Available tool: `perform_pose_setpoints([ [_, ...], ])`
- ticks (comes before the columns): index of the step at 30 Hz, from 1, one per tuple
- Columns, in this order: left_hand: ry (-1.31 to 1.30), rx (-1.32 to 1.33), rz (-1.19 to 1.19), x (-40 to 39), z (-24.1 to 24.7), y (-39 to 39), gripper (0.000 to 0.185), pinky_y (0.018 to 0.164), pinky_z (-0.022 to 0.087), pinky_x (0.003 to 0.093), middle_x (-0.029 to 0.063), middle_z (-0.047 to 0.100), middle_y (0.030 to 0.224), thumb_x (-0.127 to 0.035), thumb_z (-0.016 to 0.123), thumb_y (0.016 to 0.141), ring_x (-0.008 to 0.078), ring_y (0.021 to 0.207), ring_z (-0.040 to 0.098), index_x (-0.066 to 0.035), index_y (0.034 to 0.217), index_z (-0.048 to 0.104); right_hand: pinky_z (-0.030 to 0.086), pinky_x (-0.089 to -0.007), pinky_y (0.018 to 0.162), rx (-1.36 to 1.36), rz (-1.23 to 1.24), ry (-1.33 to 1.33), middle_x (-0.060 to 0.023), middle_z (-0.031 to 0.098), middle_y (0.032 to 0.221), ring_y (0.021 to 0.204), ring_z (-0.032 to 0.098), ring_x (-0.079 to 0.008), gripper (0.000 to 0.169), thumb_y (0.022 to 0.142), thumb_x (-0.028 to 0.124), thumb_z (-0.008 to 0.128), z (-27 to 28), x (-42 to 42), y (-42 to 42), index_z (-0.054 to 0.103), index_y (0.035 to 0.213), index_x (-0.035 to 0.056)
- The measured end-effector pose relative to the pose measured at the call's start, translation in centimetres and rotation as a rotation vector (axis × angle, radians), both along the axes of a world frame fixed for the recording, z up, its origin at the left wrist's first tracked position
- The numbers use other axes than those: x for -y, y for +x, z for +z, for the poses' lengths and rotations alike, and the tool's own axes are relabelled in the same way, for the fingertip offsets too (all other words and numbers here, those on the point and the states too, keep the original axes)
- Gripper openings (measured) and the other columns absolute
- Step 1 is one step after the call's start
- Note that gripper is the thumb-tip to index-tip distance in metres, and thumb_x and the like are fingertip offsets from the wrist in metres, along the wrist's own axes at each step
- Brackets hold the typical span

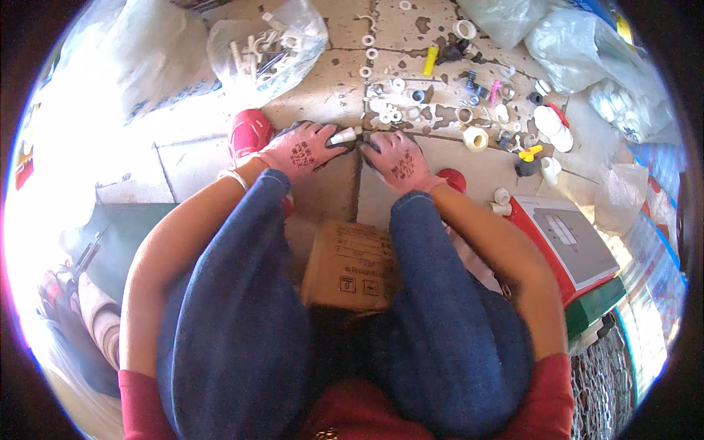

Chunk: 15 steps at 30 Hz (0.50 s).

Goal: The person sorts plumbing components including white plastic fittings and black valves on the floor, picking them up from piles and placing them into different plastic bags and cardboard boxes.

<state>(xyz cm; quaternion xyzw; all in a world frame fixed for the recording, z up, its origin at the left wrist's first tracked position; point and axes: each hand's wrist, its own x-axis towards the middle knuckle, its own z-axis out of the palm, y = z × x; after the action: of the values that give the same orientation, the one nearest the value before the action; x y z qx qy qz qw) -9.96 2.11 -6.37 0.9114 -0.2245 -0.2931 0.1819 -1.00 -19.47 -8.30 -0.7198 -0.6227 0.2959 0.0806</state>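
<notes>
My left hand (306, 149), in a pink glove with dark fingertips, grips a small white plastic piece (344, 136) between thumb and fingers. Close beside its right end is my right hand (400, 160), gloved the same way. Its fingertips are bunched near the piece, and whether they pinch anything is hidden. Both hands are low over the tiled floor (324, 192), just beyond my knees. Ahead of them lie small white rings (391, 115) and a cream plastic fitting (475, 138). A clear plastic bag (300, 41) holding white plastic parts rests beyond my left hand.
A cardboard box (352, 264) stands between my legs. To the right are a red and grey box (572, 236), a valve with a yellow handle (529, 160) and metal chains (599, 379). A yellow plastic piece (430, 60) lies farther off, near filled plastic bags (583, 49).
</notes>
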Motion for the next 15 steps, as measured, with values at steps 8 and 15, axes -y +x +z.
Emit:
perform_pose_setpoints([
  [8,0.007,-0.011,0.213,-2.0,2.2,-0.1,0.045,0.087,0.045,0.0425,0.0195,0.044,0.122,-0.019,0.049,0.086,0.0351,0.1,0.054,-0.015,0.13,0.042,0.029,-0.0478,0.101,-0.327,0.778,0.236,-0.0091,0.049,0.119,0.114,0.045,-0.0255,0.03,0.081,0.017,0.047,-0.1,0.4,-4.2,0.055,0.109,0.0098],
  [15,0.035,0.061,0.184,-2.5,3.3,0.8,0.046,0.089,0.043,0.0402,0.0145,0.043,0.124,-0.021,0.053,0.084,0.0313,0.105,0.051,-0.016,0.128,0.043,0.015,-0.0513,0.11,-0.288,0.85,0.275,-0.0119,0.044,0.129,0.126,0.036,-0.0272,0.042,0.08,0.02,0.048,-4.4,-1.2,-6.8,0.05,0.12,0.0065],
])
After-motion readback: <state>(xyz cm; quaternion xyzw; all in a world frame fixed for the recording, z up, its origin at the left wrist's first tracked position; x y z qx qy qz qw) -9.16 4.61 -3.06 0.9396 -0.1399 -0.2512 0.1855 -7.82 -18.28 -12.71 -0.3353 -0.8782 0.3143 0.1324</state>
